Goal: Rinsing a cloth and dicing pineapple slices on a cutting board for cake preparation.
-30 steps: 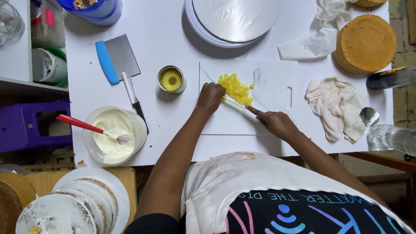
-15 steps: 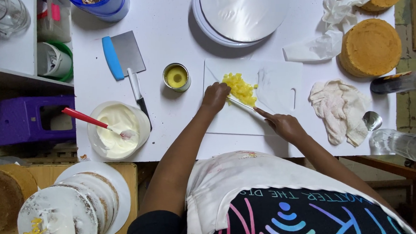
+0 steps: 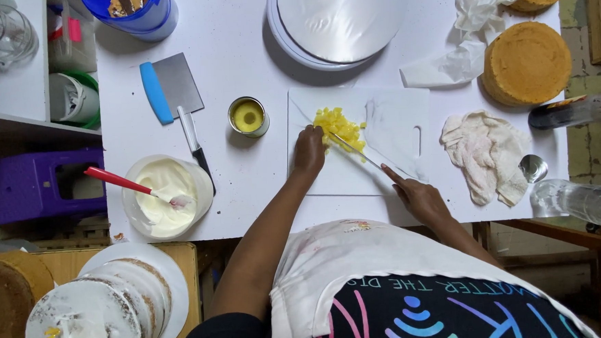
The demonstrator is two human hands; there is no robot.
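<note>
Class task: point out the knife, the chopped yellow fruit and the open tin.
knife (image 3: 356, 152), head view, middle of blade.
chopped yellow fruit (image 3: 339, 124), head view, centre of pile.
open tin (image 3: 248, 116), head view, its yellow contents.

Small yellow fruit cubes (image 3: 340, 126) heaped in a loose pile on the upper middle of a white rectangular cutting board (image 3: 394, 126), itself flat on the white table at the centre of the frame, with a slot handle near its right edge. Long slim knife (image 3: 361, 156) lying slantwise across the board, tip in the pile's lower edge, handle running down to the right into the right hand (image 3: 418, 197). Left hand (image 3: 309, 150) pressed knuckles-up against the pile's left side.
</note>
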